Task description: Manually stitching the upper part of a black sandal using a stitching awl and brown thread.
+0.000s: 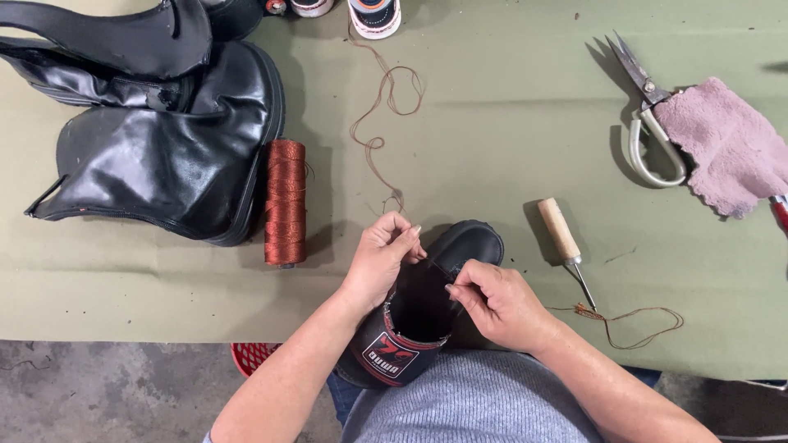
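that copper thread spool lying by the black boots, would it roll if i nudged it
Probably yes: the copper thread spool is a long cylinder lying on its side on the flat green table cover, so a sideways nudge would likely roll it. The black boots on one side would likely stop it. It looks tightly wound, so probably firm rather than squashy.

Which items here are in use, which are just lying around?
In use: black slide sandal, pinched by left hand and right hand; brown thread running toward the left hand.

Lying about: awl, copper thread spool, scissors, pink cloth, black boots.
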